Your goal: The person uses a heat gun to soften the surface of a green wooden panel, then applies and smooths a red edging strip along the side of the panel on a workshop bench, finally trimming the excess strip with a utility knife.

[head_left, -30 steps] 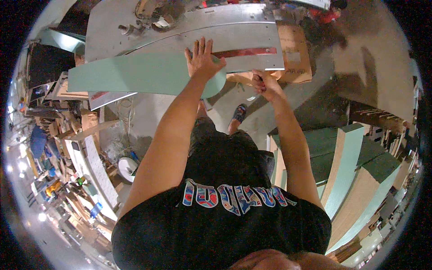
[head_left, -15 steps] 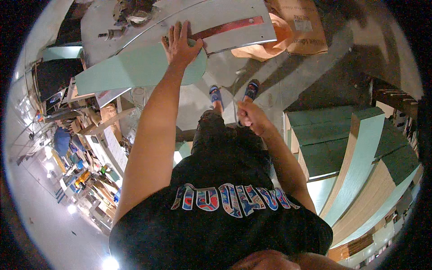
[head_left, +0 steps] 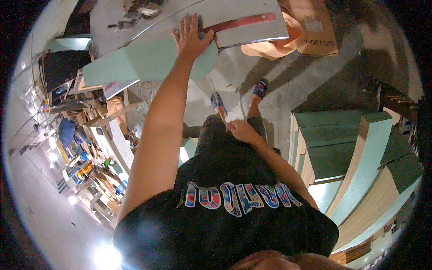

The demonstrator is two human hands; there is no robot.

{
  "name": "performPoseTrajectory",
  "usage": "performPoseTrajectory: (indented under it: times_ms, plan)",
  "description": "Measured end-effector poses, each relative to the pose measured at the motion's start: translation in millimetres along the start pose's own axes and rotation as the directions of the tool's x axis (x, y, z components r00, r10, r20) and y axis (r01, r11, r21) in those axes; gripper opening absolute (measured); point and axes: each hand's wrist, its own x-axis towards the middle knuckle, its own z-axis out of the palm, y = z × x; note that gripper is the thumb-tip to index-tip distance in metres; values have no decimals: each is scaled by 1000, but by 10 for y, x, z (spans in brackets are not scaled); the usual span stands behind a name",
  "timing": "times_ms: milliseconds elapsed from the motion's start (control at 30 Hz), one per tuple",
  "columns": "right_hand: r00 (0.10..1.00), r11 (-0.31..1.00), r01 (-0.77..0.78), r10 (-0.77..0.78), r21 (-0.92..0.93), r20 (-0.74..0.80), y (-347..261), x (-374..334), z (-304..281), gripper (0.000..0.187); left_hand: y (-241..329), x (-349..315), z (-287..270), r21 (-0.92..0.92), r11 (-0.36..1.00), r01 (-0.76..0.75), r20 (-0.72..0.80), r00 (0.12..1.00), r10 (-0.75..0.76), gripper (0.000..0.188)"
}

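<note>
My left hand (head_left: pixel 191 42) lies flat with its fingers spread on the rounded end of a pale green board (head_left: pixel 148 60). This board rests on a grey metal machine table (head_left: pixel 243 38) with a red strip (head_left: pixel 243 21) let into its top. My right hand (head_left: pixel 242 131) is closed in front of my thighs, well apart from the board. A thin pale strip (head_left: pixel 219 107) runs up from its fingers toward the board's rounded end. What the fingers grip is too small to make out.
Machine parts (head_left: pixel 144 9) sit at the far edge of the table. An open brown paper sack (head_left: pixel 310 29) lies beyond its right end. Stacked green-faced panels (head_left: pixel 328 139) and curved boards (head_left: pixel 360 166) stand close on my right. Cluttered wood pieces (head_left: pixel 96 180) fill the left.
My right hand has dropped nearer my body and a little left. My left hand stays spread on the board. The whole view has shifted slightly, and my feet are now farther apart.
</note>
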Motion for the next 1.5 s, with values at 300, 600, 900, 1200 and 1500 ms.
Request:
performPoseTrajectory:
  times_ms: [300,600,900,1200,1500]
  plan:
    - [713,951,199,-305,-235,-631,-342,1118,-501,35,638,-1632,-15,-550,714,433,-213,754,-621,78]
    - [382,676,-73,-660,-734,-646,-1878,2266,-934,39,639,-1893,415,-506,600,620,455,783,-424,56]
    - [492,654,-105,-620,-749,-611,-1668,2669,-1020,50,558,-1498,-123,-357,852,383,473,861,-188,50]
    - [642,474,-307,-537,-825,-548,-1956,3063,-880,66,313,-1472,-200,-643,667,376,384,912,-143,40]
    - [705,407,-364,-468,-838,-533,-1995,3060,-937,69,77,-1419,-234,-629,704,329,457,889,-7,33]
